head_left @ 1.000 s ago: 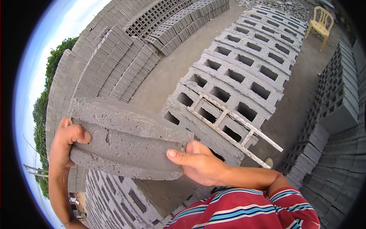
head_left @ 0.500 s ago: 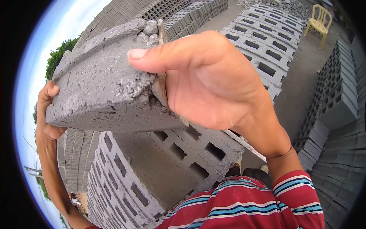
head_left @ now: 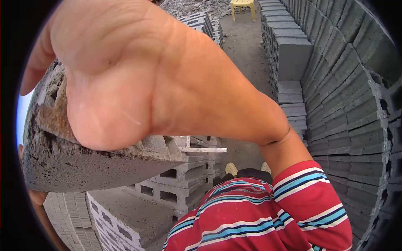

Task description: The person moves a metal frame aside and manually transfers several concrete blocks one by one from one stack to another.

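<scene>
A grey concrete block point(head_left: 79, 169) is held up close to the camera at the left, its rough broken end facing me. My right hand point(head_left: 113, 75) grips that end, with the palm against it and the thumb reaching over the top; the other fingers are hidden behind. At the far left edge, my left hand point(head_left: 37, 196) shows only in small part at the block's other end, below its lower edge. Under the raised block stand stacked hollow blocks point(head_left: 183, 190).
Tall rows of stacked blocks point(head_left: 335, 96) line the right side. A shorter stack point(head_left: 293, 54) stands beside a ground path point(head_left: 243, 50). A yellow chair point(head_left: 243, 3) and gravel point(head_left: 197, 6) are at the top. A pale strip point(head_left: 205, 149) juts out mid-view.
The view has turned to the right. The block and my right hand now appear closer and farther left, and my left hand has mostly left the view.
</scene>
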### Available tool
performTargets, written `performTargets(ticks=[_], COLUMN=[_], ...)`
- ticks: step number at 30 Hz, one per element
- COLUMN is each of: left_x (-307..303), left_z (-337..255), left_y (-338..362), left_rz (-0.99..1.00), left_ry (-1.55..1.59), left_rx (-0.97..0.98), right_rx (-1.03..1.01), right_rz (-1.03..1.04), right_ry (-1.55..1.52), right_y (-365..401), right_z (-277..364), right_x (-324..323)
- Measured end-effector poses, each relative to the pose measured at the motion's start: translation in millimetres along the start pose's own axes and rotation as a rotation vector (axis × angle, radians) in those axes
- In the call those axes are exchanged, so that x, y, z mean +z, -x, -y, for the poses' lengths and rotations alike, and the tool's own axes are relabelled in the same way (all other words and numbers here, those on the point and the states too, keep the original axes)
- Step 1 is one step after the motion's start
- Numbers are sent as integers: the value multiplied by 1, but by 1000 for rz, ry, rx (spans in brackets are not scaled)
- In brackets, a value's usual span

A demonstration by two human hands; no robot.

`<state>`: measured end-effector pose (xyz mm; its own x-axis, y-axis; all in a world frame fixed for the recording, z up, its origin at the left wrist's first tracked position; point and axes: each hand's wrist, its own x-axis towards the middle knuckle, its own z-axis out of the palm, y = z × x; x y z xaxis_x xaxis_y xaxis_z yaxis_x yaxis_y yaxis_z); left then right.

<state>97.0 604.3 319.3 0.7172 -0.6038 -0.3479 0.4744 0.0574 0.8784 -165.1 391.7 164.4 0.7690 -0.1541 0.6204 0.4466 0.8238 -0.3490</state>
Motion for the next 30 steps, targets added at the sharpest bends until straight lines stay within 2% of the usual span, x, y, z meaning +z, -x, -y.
performTargets(ticks=[2,6,8,13,15,18,21,24,27,30], left_x=[36,115,157,261,296,339,371,396,416,431], left_z=[36,98,126,200,240,307,373,449,526,593], left_y=[5,13,19,31,33,22,6,-11,-24,-29], left_rz=[206,538,684,1075,1149,1339,1399,1450,1535,1626], left_ry=[-233,-438,-493,-671,-756,-817,-992,-1138,-1300,-1456], left_rx=[137,192,135,-195,-240,-383,-528,-583,-638,-644], right_rx=[-34,-116,-163,-313,-499,-843,-926,-1033,-1067,-1133], right_rz=[-7,-1,-2,-53,-212,-733,-1013,-1273,-1487,-1611], right_ry=[61,192,219,160,212,434,498,491,259,125], right_y=[31,96,132,225,254,277,306,336,364,385], right_z=[19,48,65,76,64,32,12,0,-10,-16], right_x=[22,77,100,147,157,156,128,87,49,19])
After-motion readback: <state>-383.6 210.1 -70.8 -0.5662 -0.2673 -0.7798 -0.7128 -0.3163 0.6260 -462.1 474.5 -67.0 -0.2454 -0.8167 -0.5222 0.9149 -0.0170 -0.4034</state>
